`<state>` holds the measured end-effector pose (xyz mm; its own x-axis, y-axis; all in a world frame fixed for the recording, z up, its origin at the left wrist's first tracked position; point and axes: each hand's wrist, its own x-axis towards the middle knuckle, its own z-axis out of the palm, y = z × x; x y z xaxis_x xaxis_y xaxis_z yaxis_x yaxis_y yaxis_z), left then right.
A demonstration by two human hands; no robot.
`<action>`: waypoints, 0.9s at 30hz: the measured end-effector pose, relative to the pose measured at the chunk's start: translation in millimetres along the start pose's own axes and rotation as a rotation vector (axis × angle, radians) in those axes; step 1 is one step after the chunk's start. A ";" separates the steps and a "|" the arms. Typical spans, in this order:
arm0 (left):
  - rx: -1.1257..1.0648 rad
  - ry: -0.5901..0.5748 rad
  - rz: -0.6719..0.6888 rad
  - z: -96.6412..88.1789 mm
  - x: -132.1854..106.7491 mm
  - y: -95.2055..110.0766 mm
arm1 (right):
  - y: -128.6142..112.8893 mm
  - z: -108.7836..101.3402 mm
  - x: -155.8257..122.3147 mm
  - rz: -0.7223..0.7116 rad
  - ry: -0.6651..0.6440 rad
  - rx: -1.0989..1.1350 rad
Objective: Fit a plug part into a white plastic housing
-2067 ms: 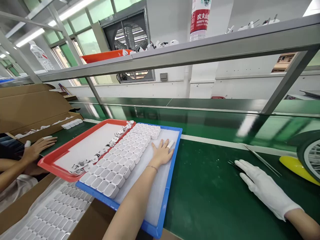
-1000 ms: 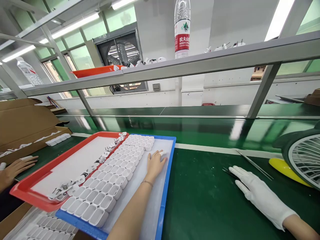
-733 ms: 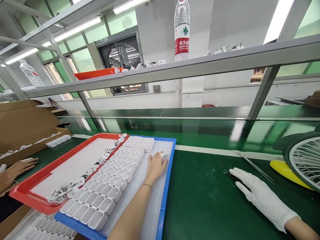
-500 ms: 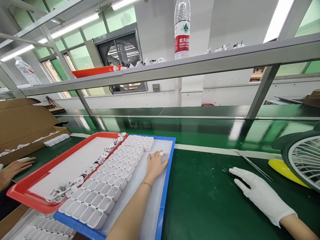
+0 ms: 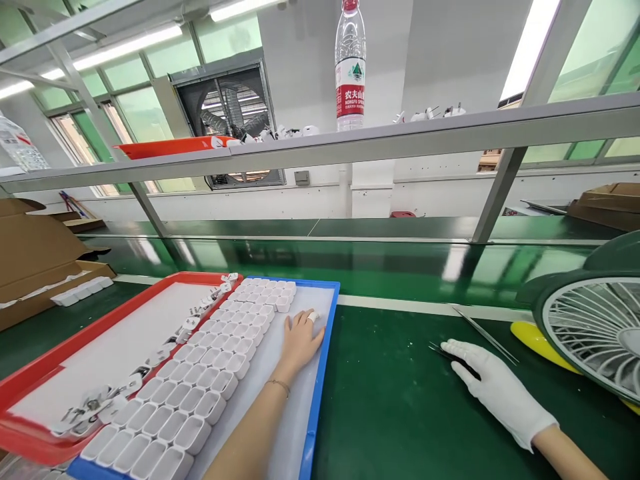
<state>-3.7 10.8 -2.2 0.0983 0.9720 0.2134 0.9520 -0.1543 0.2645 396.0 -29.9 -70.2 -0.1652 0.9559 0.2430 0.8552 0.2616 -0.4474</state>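
My left hand (image 5: 301, 339), bare with a white cover on one finger, rests fingers outstretched on the uncovered side of the blue-rimmed tray (image 5: 317, 400). Rows of small white plastic cups (image 5: 205, 357) fill that tray's left side, just beside the hand. In a white glove, my right hand (image 5: 493, 387) lies over the green table and holds dark tweezers (image 5: 444, 352), their tips pointing left. A red tray (image 5: 15, 417) adjoins the blue one on the left, with small white and metal parts (image 5: 165, 350) lined along its right side.
A green fan (image 5: 595, 333) with a yellow base (image 5: 540, 347) stands at right, near a thin metal tool (image 5: 486, 335). An open cardboard box (image 5: 35, 257) and white cups (image 5: 83, 291) are at left. Overhead, a shelf (image 5: 300, 155) carries a water bottle (image 5: 351, 73) and an orange tray (image 5: 173, 147).
The view has turned right, so everything sits further left in the picture. Another person's hand at the left edge has gone out of view. Both my hands keep nearly the same pose.
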 end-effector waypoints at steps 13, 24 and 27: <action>0.039 -0.025 0.009 1.7 2.1 -2.3 | -8.2 -4.9 1.4 -0.022 0.051 -0.027; 0.064 -0.026 0.021 3.2 2.8 -1.6 | -14.5 -9.6 -0.4 0.021 0.030 -0.032; 0.067 -0.031 0.022 3.1 2.2 -1.5 | -9.8 -6.3 -0.3 0.011 0.019 -0.032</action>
<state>-4.1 13.7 -5.1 0.1277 0.9736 0.1890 0.9667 -0.1648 0.1957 390.8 -33.6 -60.4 -0.1469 0.9557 0.2550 0.8722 0.2467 -0.4225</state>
